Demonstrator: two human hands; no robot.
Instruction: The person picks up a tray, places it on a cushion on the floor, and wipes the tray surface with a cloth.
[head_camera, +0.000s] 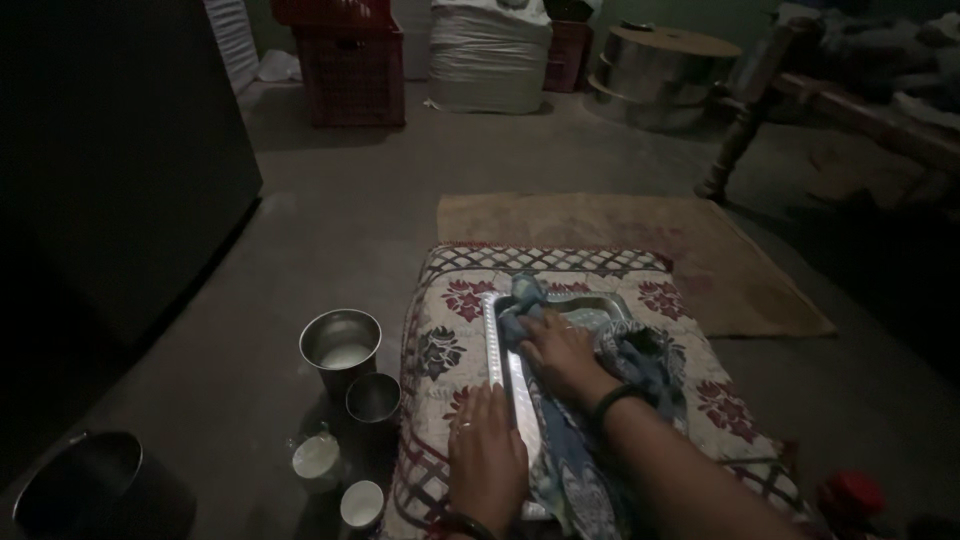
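Note:
A shiny steel tray lies on a flower-patterned cushion on the floor. My right hand presses a blue patterned cloth onto the tray's surface, fingers curled over the cloth. My left hand lies flat on the cushion, fingers spread, touching the tray's near left rim. A dark bangle sits on each wrist.
Left of the cushion stand a large steel tumbler, a smaller steel cup and two small white cups. A dark pot sits at bottom left. A brown mat, red crates, a white sack, steel drums and a cot leg lie beyond.

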